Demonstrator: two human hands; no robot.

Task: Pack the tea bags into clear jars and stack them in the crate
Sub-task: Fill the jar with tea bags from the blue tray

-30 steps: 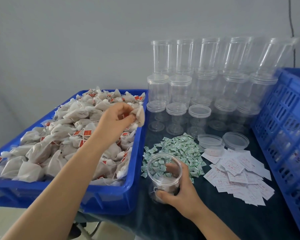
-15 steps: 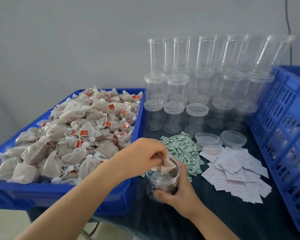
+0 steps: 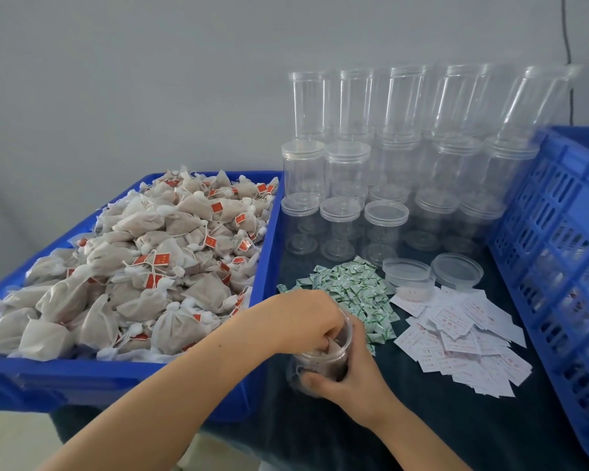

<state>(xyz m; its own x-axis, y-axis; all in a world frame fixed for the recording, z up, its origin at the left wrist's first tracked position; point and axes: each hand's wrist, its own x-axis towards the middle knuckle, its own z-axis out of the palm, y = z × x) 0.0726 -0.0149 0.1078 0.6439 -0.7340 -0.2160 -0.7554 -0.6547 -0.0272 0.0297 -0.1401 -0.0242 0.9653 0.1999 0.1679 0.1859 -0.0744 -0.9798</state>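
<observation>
A plain, matte pale grey wall (image 3: 133,79) fills the space far beyond the fingers, evenly lit. A thin black cable (image 3: 565,45) runs down it, up and right. A dark teal cloth-covered table (image 3: 422,419) lies beneath them.

Tea bags (image 3: 140,266): pale mesh pouches with red tags on strings, heaped in a blue tray (image 3: 269,266) at left of bench. Open clear jar (image 3: 320,363) stands upright at front, just right of the tray, at least one tea bag inside. Empty clear jars (image 3: 381,158), most lidded, stacked in tiers at rear; blue slatted crate (image 3: 558,232) at right edge, contents blurred.
</observation>
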